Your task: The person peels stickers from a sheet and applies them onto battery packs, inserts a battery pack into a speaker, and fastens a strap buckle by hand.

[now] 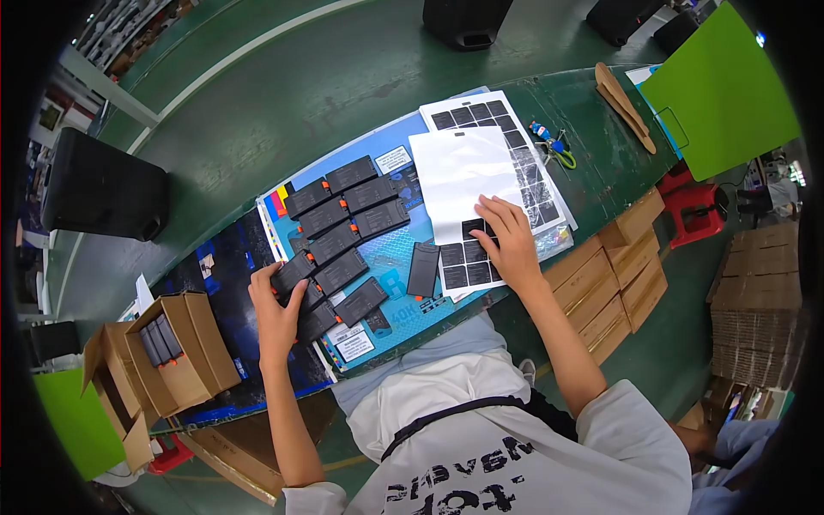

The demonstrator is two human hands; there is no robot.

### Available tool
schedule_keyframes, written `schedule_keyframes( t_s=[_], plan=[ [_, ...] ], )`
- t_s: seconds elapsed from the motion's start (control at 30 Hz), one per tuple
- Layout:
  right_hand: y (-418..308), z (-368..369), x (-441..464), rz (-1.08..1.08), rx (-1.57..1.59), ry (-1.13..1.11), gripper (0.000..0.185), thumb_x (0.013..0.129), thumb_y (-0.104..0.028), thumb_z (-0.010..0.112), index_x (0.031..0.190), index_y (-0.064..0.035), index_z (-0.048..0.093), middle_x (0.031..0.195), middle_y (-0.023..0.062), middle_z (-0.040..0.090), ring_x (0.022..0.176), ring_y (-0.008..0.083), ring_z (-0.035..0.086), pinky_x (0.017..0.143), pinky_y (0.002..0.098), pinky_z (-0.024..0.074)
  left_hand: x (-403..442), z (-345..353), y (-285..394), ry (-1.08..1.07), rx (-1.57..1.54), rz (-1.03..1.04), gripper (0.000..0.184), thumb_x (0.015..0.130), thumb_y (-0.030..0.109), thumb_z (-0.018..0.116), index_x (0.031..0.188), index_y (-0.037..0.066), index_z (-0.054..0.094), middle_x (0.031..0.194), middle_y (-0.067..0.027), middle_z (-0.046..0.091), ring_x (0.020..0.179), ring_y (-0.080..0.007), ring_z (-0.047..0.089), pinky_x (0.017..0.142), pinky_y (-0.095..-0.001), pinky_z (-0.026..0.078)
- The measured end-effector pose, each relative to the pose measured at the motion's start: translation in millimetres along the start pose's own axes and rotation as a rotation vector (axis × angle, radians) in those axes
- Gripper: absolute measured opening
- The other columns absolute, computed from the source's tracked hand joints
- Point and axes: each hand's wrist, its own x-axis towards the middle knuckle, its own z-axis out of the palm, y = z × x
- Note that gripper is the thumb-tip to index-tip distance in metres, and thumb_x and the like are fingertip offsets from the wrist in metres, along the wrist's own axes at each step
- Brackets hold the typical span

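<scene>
Black battery packs [338,257] with orange connectors lie in slanting rows on a blue printed sheet [396,273]. At the rows' left end, my left hand [276,311] has its thumb and fingers around one battery pack [293,273]. My right hand [512,245] rests on a white label sheet [459,172], fingers spread, its thumb and fingertips by the black labels [468,263] on its lower part. A single battery pack [423,269] lies apart, just left of these labels. A second label sheet [536,184] is partly covered beneath the first.
An open carton [184,352] at the left holds several battery packs. Beyond the sheets lie a small blue-and-green item [554,144] and a brown cardboard strip [624,110]. Cartons [614,266] stand below the table's right side, near a red stool [693,215]. Black speaker-like boxes [103,184] stand across the table.
</scene>
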Motion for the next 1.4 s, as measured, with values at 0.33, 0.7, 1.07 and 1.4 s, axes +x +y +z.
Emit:
schedule_keyframes(
  t_s=[0.33,0.7,1.07,1.4],
  plan=[
    [-2,-5,2,0.083,0.203,0.07,0.031,0.088,-0.005,0.079,0.119,-0.004,0.073,0.118,0.0128,0.067,0.117,0.0347,0.061,0.101,0.0425,0.0496,7,9,-26,0.079,-0.171,-0.011,0.033,0.093,0.018,0.079,0.122,0.004,0.07,0.109,-0.0031,0.059,0.087,-0.0137,0.05,0.079,-0.0275,0.044],
    [-7,2,1,0.02,0.107,0.148,0.029,0.085,0.0,0.081,0.113,-0.0029,0.073,0.116,0.0126,0.072,0.118,0.034,0.067,0.098,0.0439,0.0536,9,7,-23,0.096,-0.24,-0.076,0.029,0.092,0.015,0.081,0.118,0.004,0.073,0.112,-0.0059,0.062,0.092,-0.0155,0.057,0.079,-0.0282,0.046],
    [-6,5,-4,-0.017,-0.009,0.136,0.029,0.088,-0.002,0.08,0.117,-0.0017,0.075,0.127,0.0125,0.073,0.126,0.0331,0.066,0.103,0.0439,0.0525,8,11,-28,0.108,-0.289,-0.07,0.035,0.091,0.01,0.082,0.123,0.001,0.071,0.118,-0.0087,0.062,0.097,-0.0169,0.062,0.084,-0.0303,0.052],
    [-6,5,-5,-0.018,-0.023,0.109,0.034,0.088,0.002,0.079,0.122,-0.0006,0.074,0.133,0.0142,0.072,0.131,0.0329,0.064,0.107,0.0422,0.0517,7,3,-15,0.088,-0.204,-0.089,0.03,0.093,0.009,0.077,0.121,0.004,0.07,0.117,-0.0094,0.064,0.104,-0.0229,0.058,0.09,-0.0346,0.047]
  ],
)
